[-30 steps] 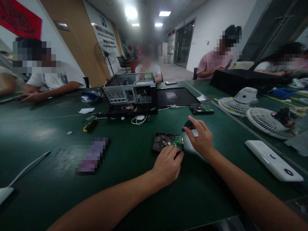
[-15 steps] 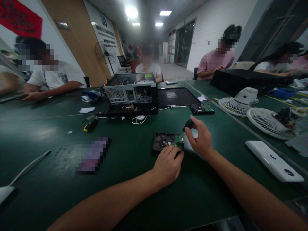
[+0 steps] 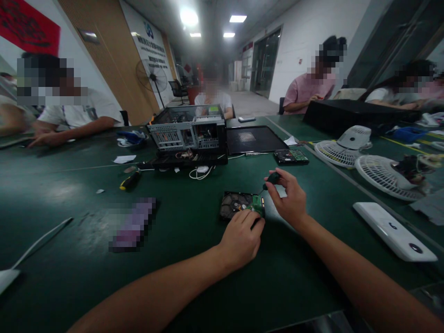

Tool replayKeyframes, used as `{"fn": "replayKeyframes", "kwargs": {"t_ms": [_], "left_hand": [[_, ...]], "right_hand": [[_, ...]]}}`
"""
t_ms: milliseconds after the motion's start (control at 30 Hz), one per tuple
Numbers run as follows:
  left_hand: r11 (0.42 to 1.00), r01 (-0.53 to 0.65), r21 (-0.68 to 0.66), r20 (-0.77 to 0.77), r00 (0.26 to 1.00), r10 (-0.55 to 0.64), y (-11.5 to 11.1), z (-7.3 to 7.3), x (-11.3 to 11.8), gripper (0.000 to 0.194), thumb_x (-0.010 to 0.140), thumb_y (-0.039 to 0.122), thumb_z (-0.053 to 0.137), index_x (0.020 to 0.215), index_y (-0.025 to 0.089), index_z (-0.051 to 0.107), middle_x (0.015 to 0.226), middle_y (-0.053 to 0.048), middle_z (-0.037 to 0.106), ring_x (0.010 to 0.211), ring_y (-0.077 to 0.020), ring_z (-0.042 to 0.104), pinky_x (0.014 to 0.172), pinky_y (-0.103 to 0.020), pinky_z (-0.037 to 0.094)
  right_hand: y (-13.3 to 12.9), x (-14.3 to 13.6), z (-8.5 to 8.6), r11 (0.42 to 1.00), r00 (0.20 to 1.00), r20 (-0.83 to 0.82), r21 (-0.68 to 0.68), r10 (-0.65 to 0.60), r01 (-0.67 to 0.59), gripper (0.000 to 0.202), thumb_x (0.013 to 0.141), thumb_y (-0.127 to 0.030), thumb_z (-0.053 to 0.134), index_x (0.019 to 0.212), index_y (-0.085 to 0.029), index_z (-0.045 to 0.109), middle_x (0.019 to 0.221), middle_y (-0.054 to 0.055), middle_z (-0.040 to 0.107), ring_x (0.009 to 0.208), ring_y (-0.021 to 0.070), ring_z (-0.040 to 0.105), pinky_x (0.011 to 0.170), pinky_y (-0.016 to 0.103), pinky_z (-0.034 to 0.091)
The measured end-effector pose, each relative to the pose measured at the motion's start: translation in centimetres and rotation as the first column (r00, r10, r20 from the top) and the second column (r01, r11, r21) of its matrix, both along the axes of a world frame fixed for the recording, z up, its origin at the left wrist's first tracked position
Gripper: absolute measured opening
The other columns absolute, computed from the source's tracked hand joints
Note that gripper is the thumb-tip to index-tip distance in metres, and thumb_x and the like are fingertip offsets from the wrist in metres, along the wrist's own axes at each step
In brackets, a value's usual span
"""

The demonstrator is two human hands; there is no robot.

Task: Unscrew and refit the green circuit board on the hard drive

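Observation:
A hard drive [image 3: 231, 206] with a green circuit board lies on the green table [image 3: 194, 291] in front of me. My left hand [image 3: 243, 236] is closed at its near right edge, the fingers gripping that edge and partly covering the board. Pinched in my right hand [image 3: 289, 196] is a dark green screwdriver [image 3: 272, 179], held at a slant, its thin tip pointing down to the board's upper right part. Whether the tip touches a screw is too small to tell.
An open computer case [image 3: 189, 134] stands behind, with a black panel [image 3: 255, 139] and a second drive [image 3: 291, 157] to its right. A yellow-black screwdriver [image 3: 130, 180] and phone [image 3: 134, 224] lie left. White fan parts [image 3: 347, 145] and a white device [image 3: 395, 231] are right. People sit around.
The fingers of my right hand have shifted slightly around the screwdriver handle. My left hand and the hard drive stay in place.

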State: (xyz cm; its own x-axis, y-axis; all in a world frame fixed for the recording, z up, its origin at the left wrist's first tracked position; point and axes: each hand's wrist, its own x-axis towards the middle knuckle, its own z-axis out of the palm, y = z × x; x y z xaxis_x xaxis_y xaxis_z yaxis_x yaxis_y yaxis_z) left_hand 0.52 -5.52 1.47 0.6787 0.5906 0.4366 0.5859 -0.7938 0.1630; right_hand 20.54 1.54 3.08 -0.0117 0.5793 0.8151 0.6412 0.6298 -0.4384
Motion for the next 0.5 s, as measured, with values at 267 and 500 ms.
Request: {"fn": "replayKeyframes", "kwargs": {"t_ms": [267,500], "left_hand": [[1.000,-0.003,0.004,0.006,1.000,0.003,-0.06,0.12,0.06,0.040,0.091,0.014,0.056,0.130,0.012,0.060,0.125,-0.015,0.061,0.115,-0.0305,0.055,0.099,-0.047,0.051],[1.000,-0.006,0.008,0.003,1.000,0.006,0.06,-0.07,0.05,0.040,0.091,0.015,0.055,0.131,0.013,0.060,0.125,-0.015,0.061,0.116,-0.0307,0.056,0.099,-0.048,0.051]], "right_hand": [[0.01,-0.10,-0.28,0.998,0.996,-0.071,-0.034,0.054,-0.057,0.059,0.093,-0.025,0.067,0.146,-0.023,0.040,0.128,0.014,0.070,0.100,0.0228,0.076,0.091,0.044,0.064],[0.03,0.25,-0.26,1.000,0.999,0.033,0.031,-0.003,0.002,0.051,0.092,-0.025,0.071,0.139,-0.026,0.050,0.122,0.011,0.070,0.096,0.0224,0.075,0.088,0.044,0.064]]}}
